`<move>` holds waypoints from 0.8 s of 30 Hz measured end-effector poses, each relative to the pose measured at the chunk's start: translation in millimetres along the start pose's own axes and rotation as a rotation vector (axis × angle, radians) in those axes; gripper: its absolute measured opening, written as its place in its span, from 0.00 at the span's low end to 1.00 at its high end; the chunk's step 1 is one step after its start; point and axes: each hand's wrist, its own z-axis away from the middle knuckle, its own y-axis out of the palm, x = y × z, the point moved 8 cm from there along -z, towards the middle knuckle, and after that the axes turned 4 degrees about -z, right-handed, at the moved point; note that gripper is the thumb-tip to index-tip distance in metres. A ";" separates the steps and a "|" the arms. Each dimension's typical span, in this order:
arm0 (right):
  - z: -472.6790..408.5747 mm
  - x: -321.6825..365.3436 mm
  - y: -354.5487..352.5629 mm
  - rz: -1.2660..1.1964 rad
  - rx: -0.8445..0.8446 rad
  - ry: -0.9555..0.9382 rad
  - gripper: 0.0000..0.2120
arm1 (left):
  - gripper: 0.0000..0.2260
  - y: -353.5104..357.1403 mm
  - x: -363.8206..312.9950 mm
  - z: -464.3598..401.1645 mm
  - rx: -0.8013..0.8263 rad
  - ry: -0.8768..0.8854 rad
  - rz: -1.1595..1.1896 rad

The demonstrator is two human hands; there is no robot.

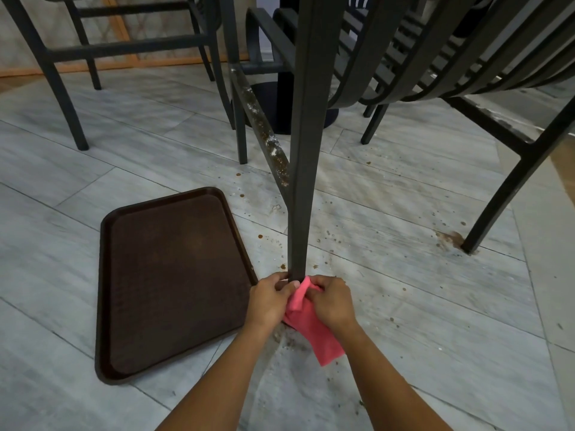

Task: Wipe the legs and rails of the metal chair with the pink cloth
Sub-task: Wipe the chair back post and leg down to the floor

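Two hands meet at the foot of the near chair leg (300,181) in the head view: the left hand (270,301) curls its fingers round the bottom of the leg and onto the upper fold of the pink cloth (311,325), while the right hand (329,301) pinches the cloth just beside the leg, fingers bent tightly over the fabric. Most of the cloth hangs below and between the wrists, trailing toward the floor (420,306). Just left of the hands lies a dark brown tray (104,275), flat on the pale marble-look floor, its near corner almost touching the left wrist. Behind the gripped leg a lower rail (264,132) slants away, blotched with pale and rusty grime. Brown specks and crumbs scatter over the floor around the leg, and a rust-coloured stain sits at the foot of the chair's right leg (497,206). Another dark metal chair (62,88) stands at the upper left, and a black pedestal base (280,101) stands behind the rail.
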 end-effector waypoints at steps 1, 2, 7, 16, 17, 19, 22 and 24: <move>-2.0 -0.6 2.4 0.015 0.000 -0.003 0.10 | 0.14 0.0 0.1 -1.0 -0.008 0.004 -0.006; -3.7 -0.9 4.5 0.027 0.000 -0.009 0.11 | 0.13 -0.1 -0.3 -1.9 -0.012 0.008 -0.011; -9.2 -4.7 9.5 0.041 0.032 -0.020 0.14 | 0.13 1.5 2.5 -5.4 -0.013 0.010 -0.014; -12.3 -21.7 19.5 0.034 0.141 0.048 0.14 | 0.12 4.7 7.0 -7.6 0.003 0.002 0.018; -12.3 -24.1 20.2 0.032 0.142 0.059 0.13 | 0.12 4.6 6.8 -7.6 0.002 0.002 0.016; -12.1 -28.1 22.1 0.029 0.152 0.082 0.13 | 0.12 4.4 6.0 -7.4 0.000 0.004 0.013; -12.9 -33.8 24.8 0.037 0.174 0.115 0.13 | 0.13 4.7 5.1 -6.4 -0.001 0.001 0.006; -12.9 -36.2 26.0 0.044 0.187 0.136 0.13 | 0.13 5.6 4.7 -5.7 0.001 -0.009 0.005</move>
